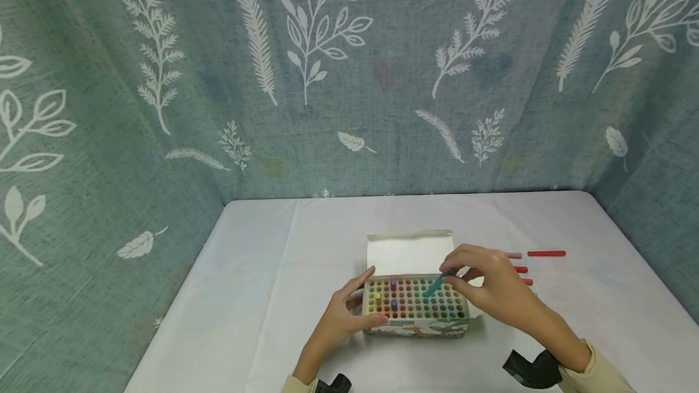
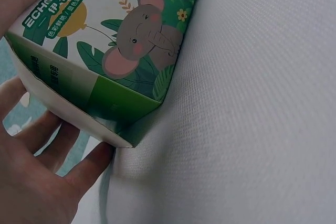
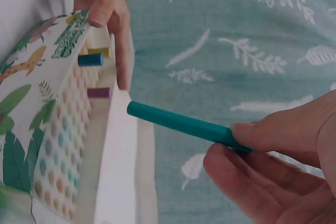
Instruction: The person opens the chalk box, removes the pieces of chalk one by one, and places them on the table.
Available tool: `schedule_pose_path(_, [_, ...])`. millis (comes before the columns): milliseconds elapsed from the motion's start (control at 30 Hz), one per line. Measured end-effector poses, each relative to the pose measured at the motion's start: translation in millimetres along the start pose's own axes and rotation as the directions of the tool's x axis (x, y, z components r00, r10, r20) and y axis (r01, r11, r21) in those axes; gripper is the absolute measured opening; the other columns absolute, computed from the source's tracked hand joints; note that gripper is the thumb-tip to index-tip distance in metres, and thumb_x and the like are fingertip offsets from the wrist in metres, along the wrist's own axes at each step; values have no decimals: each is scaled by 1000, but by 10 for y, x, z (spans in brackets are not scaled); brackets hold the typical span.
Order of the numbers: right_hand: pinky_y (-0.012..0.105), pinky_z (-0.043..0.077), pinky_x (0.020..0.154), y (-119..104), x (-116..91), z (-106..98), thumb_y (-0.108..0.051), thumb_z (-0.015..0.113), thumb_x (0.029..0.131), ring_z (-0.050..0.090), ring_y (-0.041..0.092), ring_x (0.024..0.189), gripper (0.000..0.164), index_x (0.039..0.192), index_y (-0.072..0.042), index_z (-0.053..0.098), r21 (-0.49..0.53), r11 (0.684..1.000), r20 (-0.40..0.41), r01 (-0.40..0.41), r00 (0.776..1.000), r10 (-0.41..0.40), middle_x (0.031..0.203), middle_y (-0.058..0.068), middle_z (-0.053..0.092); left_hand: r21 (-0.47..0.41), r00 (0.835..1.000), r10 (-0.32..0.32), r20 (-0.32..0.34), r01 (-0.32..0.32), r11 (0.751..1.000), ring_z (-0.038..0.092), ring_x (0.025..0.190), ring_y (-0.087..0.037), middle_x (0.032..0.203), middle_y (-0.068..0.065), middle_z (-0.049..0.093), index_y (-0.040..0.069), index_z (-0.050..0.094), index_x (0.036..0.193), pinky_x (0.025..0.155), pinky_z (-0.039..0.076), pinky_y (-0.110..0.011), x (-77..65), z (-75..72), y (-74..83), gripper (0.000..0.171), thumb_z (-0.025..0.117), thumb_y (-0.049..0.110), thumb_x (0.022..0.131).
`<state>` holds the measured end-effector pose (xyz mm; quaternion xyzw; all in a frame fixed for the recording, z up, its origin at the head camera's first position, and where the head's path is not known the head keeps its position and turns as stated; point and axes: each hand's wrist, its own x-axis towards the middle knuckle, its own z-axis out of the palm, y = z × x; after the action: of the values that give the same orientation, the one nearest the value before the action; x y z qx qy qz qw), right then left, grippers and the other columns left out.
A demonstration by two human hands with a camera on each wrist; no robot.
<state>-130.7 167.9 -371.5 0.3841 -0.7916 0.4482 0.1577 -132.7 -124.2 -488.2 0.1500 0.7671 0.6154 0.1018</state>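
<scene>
We judge the work to be partway along: in the white cardboard box with printed green leaves and animals [image 1: 417, 328], three short cylindrical sticks, one yellow [image 1: 378, 297], one blue [image 1: 394, 304] and one purple [image 1: 393, 284], stand up out of the round holes, while a slim teal cylindrical stick [image 3: 184, 124] is in hand and not yet seated. Off to the right, on the white-cloth-covered table [image 1: 273, 320], we see a slender red stick [image 1: 547, 253] lying by itself, and beside it a few more red and pinkish sticks [image 1: 521, 270] partly hidden by the right hand [image 1: 494, 278], so some are left outside the box. Many holes show pale colour, but we cannot tell which of them are filled. The box sits on the table with its plain white lid flap [image 1: 409, 253] raised at the back. Turning to pose, we find the right hand reaching in from the right above the rows, its grip closed on the upper end of the teal stick between thumb and fingers, the stick tilted and its lower end free over the holes. The left hand [image 1: 341, 317] grips the box's left end, thumb on the front top edge and index finger stretched to the back corner; from its wrist view we see other fingers against the open side flap [image 2: 68, 111].
</scene>
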Motion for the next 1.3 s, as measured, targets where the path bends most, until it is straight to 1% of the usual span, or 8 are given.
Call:
schedule_pose_path(167, [20,55,60,26,-58,-96,17,74,70,64,11,76,36,93,-12,69,4,1000,-37,-23,999,23,90,1,65,12,1000,7,1,-7,1000,35,134,-27,149,2,33,35,38,145,106,36,-46,-2,-2,-12,81,80,21,77])
schedule_pose_path(467, [22,56,60,49,-145,-269,16,74,70,63,10,78,37,94,-13,70,8,994,-92,-108,990,109,90,3,66,10,1000,15,10,-15,1000,37,133,-28,149,2,32,36,36,145,105,37,-47,-8,-5,3,82,80,21,78])
schedule_pose_path(600, [21,56,62,34,-179,-358,13,74,72,65,8,77,35,95,-13,71,-25,984,-110,-175,979,171,92,1,67,13,1000,9,8,-10,1000,39,131,-30,149,1,33,37,36,145,104,38,-46,-16,-8,0,82,80,24,78])
schedule_pose_path(767, [20,56,62,36,-220,-472,10,73,76,67,11,71,29,96,-10,70,-25,977,-116,-210,972,205,94,2,66,13,1000,12,2,-12,1000,41,129,-28,148,1,34,36,37,145,104,38,-45,-23,-11,-16,82,81,25,77])
schedule_pose_path(900, [19,56,65,64,-251,-560,10,72,77,67,12,76,26,96,-8,70,-23,972,-133,-233,965,228,94,4,66,21,1000,18,-3,-18,1000,39,130,-27,147,2,35,36,37,145,105,37,-45,-26,-15,-23,82,81,24,77])
schedule_pose_path(1033, [16,54,68,113,-296,-628,9,73,76,66,8,80,28,96,-11,71,-63,959,-168,-276,950,262,93,2,67,18,1000,26,-2,-26,1000,37,132,-27,148,1,34,36,37,145,106,36,-46,-25,-18,-21,82,81,23,77])
schedule_pose_path(1167, [15,53,67,143,-347,-689,4,74,78,67,8,78,24,97,-11,71,-79,935,-191,-344,926,325,93,1,68,20,999,32,0,-32,999,34,134,-27,149,2,33,36,37,145,106,36,-47,-21,-17,-27,82,81,23,77])
schedule_pose_path(1300, [16,54,66,163,-389,-752,0,74,80,68,10,77,20,98,-10,71,-65,913,-200,-403,901,384,93,1,69,28,1000,22,1,-22,999,32,136,-26,149,4,32,36,37,145,106,36,-46,-29,-19,-16,81,80,23,78])
